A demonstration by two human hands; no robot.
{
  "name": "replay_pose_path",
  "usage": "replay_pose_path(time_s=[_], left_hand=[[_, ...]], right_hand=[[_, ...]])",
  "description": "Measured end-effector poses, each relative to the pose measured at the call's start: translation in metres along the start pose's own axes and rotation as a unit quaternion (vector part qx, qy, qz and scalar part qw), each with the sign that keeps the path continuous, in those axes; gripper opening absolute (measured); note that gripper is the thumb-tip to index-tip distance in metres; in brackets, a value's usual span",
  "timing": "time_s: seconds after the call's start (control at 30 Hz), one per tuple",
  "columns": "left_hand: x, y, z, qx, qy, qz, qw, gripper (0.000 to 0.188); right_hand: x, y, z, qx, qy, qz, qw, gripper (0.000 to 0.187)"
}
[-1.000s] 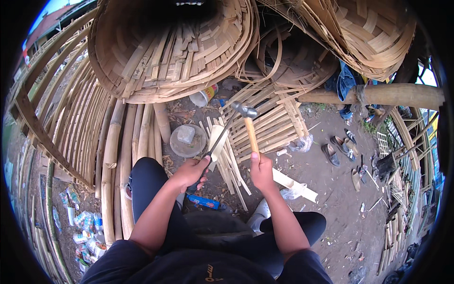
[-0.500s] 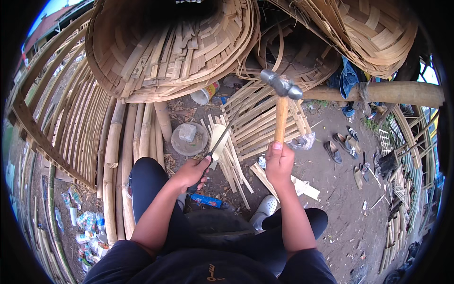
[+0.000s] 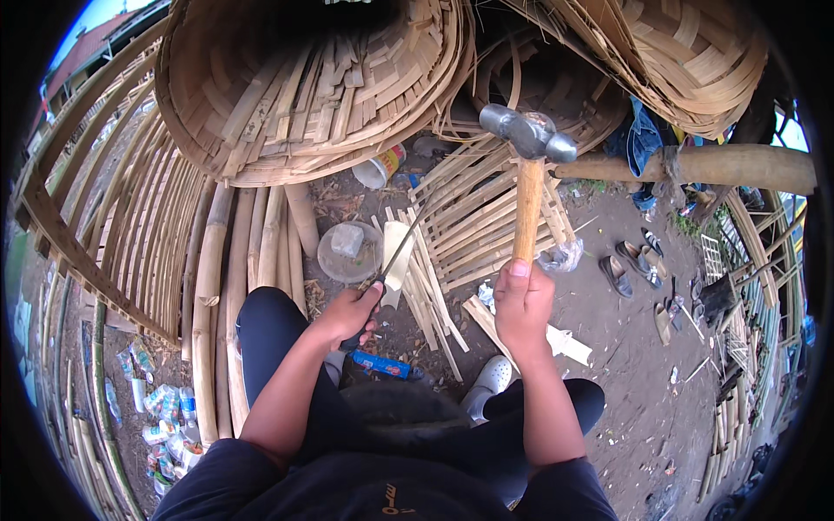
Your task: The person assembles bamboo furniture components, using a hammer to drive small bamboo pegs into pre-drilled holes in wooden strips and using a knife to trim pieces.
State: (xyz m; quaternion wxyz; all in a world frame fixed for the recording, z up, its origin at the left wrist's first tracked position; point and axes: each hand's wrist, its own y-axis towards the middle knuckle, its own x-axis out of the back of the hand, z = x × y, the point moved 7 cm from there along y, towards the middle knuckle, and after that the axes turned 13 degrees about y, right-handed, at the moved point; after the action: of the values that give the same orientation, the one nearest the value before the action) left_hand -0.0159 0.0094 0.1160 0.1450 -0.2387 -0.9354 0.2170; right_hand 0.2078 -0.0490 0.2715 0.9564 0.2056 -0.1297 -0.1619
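My left hand is closed around the dark handle of a long, thin-bladed knife. Its blade slants up and to the right, away from me. Behind the blade shows a pale split bamboo piece; whether the two touch, I cannot tell. My right hand grips the wooden handle of a ball-peen hammer, held upright with its metal head at the top. The hammer head is apart from the knife, up and to its right. Loose bamboo strips lie on the ground beyond my hands.
Large woven bamboo baskets stand ahead. A slatted bamboo panel lies below them. Bamboo poles and a slatted frame are on the left. Near my left knee is a round tub holding a stone. Sandals and shoes sit right.
My right hand and the hammer have shifted to the right, and the hammer head looks larger. My left hand and the knife have barely moved.
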Motion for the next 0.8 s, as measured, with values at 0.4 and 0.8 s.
replay_pose_path(time_s=[0.4, 0.8], left_hand=[[0.016, 0.001, 0.010, 0.025, 0.001, -0.006, 1.000, 0.048], [-0.007, 0.004, 0.005, 0.025, 0.004, 0.002, 1.000, 0.047]], right_hand=[[0.001, 0.001, -0.016, -0.044, -0.101, 0.008, 0.994, 0.050], [-0.032, -0.017, -0.094, -0.166, -0.207, 0.082, 0.960, 0.056]])
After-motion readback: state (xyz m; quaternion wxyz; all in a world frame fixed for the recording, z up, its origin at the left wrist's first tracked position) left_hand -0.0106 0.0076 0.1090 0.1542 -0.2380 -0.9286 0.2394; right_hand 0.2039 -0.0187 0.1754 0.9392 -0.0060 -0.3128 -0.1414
